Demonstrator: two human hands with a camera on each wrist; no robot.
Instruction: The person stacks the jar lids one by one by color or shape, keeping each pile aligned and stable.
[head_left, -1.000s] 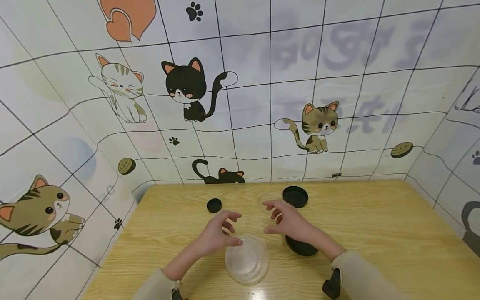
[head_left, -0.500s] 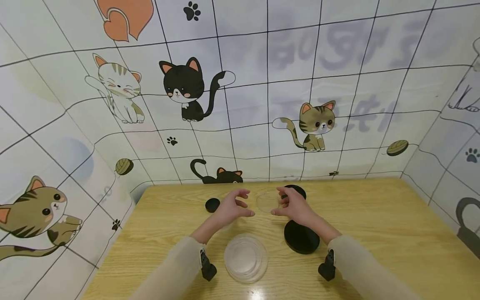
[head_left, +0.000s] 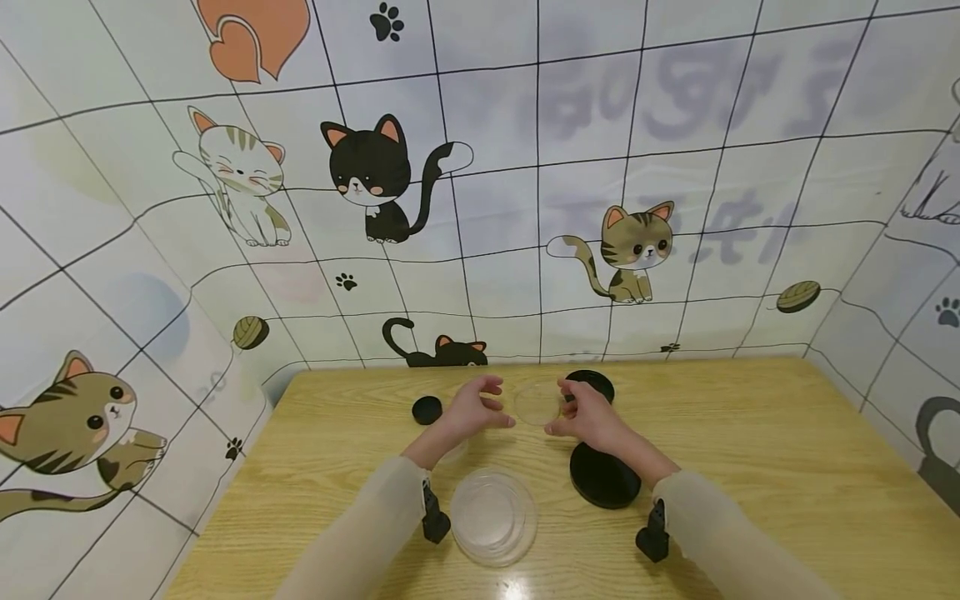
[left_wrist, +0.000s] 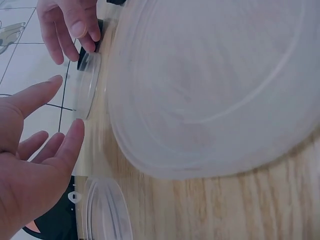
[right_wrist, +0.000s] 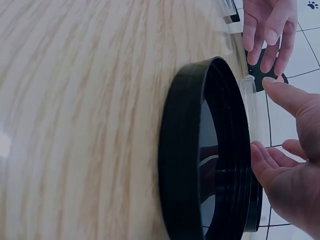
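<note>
Near the far edge of the desk (head_left: pixel 750 458) lies the clear disc (head_left: pixel 536 404), and look, the left hand (head_left: pixel 474 408) and right hand (head_left: pixel 592 414) flank it, apart, fingers loosely bent, neither gripping anything! Contact? Can't tell. Lining up a two-sided hold seems the step in hand; the next move calls for closing evenly on that thin rim.

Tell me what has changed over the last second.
The left hand has moved forward and a little right, from by the clear stack to the left of the clear disc. The right hand has shifted slightly right. Neither visibly grips anything. Stack and disc stayed put.
</note>
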